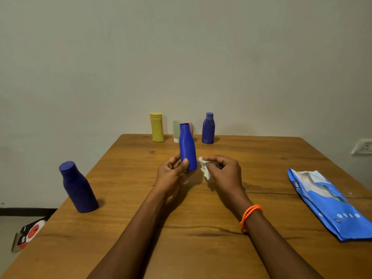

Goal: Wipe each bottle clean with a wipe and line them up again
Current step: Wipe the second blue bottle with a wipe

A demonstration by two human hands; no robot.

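Head view, only one camera here: both forearms come up from the bottom edge and meet around the middle of the frame, over the wooden bench (201, 248). The left hand (171, 174) has its grip wrapped round the lower part of a bright blue bottle (187, 147), thumb across the front and fingers curled behind, holding it upright and just a bit tilted, lifted clear of the bench top. The right hand (223, 170) sits just to the right of it, palm down, wrist bent, fingers curled in and pinching a crumpled white wipe (205, 168) that hangs close beside the bottle's lower right edge; can't really tell if the wipe is touching the bottle or not. There's an orange beaded band (250, 215) on the right wrist. Far edge of the bench, centre of frame, against the wall: a yellow bottle (157, 127), a pale green tube (176, 131) standing cap-down with something pinkish behind it mostly hidden by the held bottle, and a dark blue bottle (208, 128) to the right. Another dark blue bottle (78, 188) stands alone at the left edge of the bench, well apart from the rest. A blue wipes pack (326, 202) lies flat at the right side.
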